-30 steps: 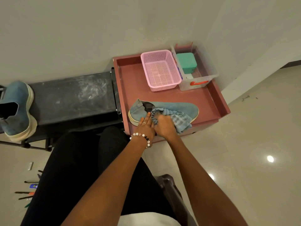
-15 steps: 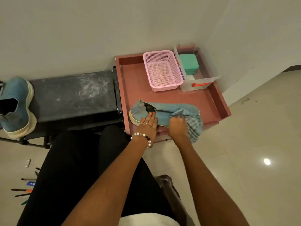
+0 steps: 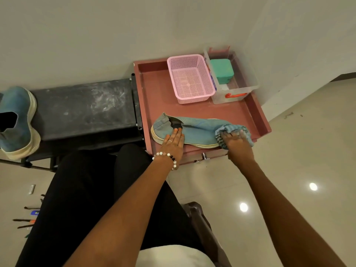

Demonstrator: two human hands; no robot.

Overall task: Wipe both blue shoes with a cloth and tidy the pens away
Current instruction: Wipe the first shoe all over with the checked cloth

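While the pens [image 3: 25, 221] lay loose on the floor at far left and the second shoe [image 3: 16, 120] sat on the black bench [image 3: 84, 106], the shoe [image 3: 192, 132] in hand lay along the near edge of the red tray [image 3: 154, 89]. Left hand [image 3: 173, 140] lay flat, fingers straight and together, pinning the heel side. Right hand [image 3: 236, 140] pressed the cloth [image 3: 231, 129] over the toe; whether its fingers curled into the cloth, could not tell. Judged best: keep the heel pinned, stroke lengthwise, refold the cloth, mind the tray edge.
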